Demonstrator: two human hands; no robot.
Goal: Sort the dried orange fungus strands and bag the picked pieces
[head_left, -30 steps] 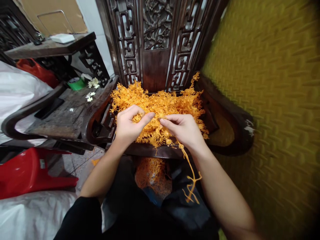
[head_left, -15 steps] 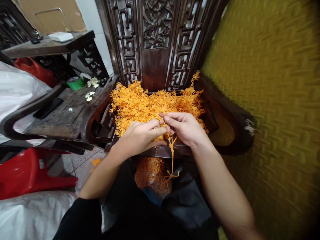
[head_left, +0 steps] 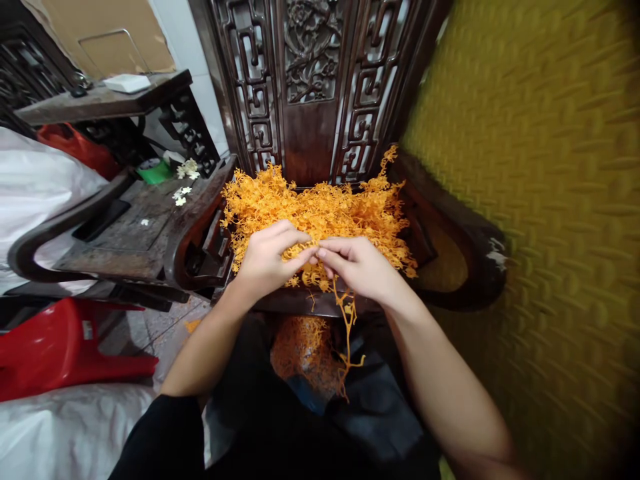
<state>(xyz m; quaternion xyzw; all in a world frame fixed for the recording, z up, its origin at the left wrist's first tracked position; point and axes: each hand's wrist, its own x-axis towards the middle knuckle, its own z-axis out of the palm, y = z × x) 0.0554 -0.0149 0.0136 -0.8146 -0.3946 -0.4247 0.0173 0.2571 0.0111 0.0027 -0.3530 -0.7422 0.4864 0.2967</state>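
A thin, branching orange stem [head_left: 347, 320], plastic-looking, hangs from my right hand [head_left: 363, 267], whose thumb and forefinger are pinched together on its upper part. My left hand [head_left: 270, 257] faces it, thumb and forefinger drawn together so the tips almost touch those of the right. Whatever lies between the left fingertips is too small and hidden to name. Behind and under both hands, a heap of orange, flower-tipped stems [head_left: 310, 203] covers the seat of a dark carved wooden chair [head_left: 311, 137].
Below the seat edge, between my legs, is a clear bag of orange pieces [head_left: 303, 353]. To the left stand a second wooden chair [head_left: 120, 233] holding green tape [head_left: 154, 171] and pale flowers [head_left: 181, 195], a red stool [head_left: 75, 347] and white sacks [head_left: 45, 180]. A yellow textured surface [head_left: 540, 167] borders the right.
My left hand has shifted a little left and up, its fingers off the hanging stem's side. The right hand has moved slightly left and the stem hangs lower.
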